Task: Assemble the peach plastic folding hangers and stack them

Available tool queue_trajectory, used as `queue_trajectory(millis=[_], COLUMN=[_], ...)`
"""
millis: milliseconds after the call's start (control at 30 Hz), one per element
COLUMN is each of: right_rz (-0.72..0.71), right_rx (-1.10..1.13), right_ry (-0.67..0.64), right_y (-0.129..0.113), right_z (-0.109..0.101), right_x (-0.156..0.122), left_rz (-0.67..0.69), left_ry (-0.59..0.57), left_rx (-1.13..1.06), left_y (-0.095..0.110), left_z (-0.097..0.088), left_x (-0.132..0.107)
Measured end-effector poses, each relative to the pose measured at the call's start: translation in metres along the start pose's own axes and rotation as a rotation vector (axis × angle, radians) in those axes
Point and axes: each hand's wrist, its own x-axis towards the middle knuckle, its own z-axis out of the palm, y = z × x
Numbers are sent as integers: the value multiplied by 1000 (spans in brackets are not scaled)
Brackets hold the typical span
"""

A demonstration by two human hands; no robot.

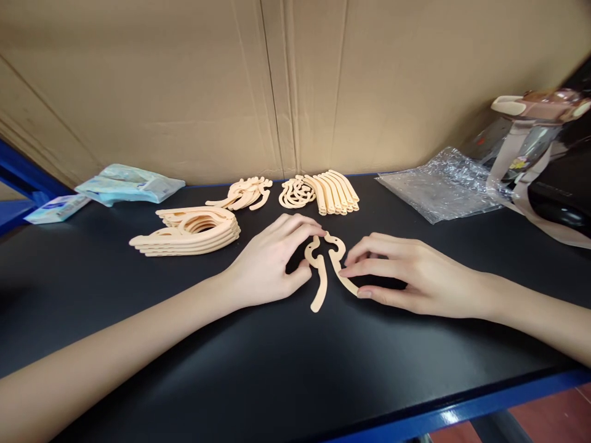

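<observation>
Two beige curved hanger pieces lie side by side on the black tabletop between my hands. The left hanger piece [320, 280] has a hooked upper end and a strip curving down. The right hanger piece [340, 267] mirrors it, its strip bending toward my right hand. My left hand [281, 261] arches over the table, thumb and fingers apart, fingertips at the tops of the hooks. With fingers spread, my right hand [406, 274] touches the outer side of the right piece's strip with index finger and thumb. Neither piece is lifted.
A stack of beige folded hangers [189, 232] sits left. Behind lie loose beige pieces [247, 192], small hooks [295, 192] and a row of curved strips [332, 192]. Tissue packs [129, 183] lie far left; a clear plastic bag [434, 184] and a strapped bottle [530, 132] stand right.
</observation>
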Motion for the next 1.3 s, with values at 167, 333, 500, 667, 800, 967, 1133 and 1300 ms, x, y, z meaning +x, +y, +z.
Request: queue_trajectory(millis=[167,333,500,667,800,967,1133,1300], right_rz=[-26,-55,-68,-106,-99,-76,-69,-74], right_rx=[-49,-6,27,14,19,-10,-37,-34], right_ry=[-57,-97,-96,-144,-83,-5,10,3], right_y=[2,-2,-3,-5,-4,-1,-2,0], right_z=[0,-1,-1,-3,-3,-2,-1,1], right_x=[1,1,1,2,1,1,2,4], left_rz=[-19,-36,-37,-157,-246,-244,-196,-166], left_ry=[-63,-71,-50,34,97,96,28,-36], left_rx=[-42,-43,-24,88,214,322,376,390], left_y=[-5,-4,-3,-8,-18,-27,-28,-30], left_z=[3,3,1,2,6,7,5,5], left_x=[2,2,2,1,6,14,18,21])
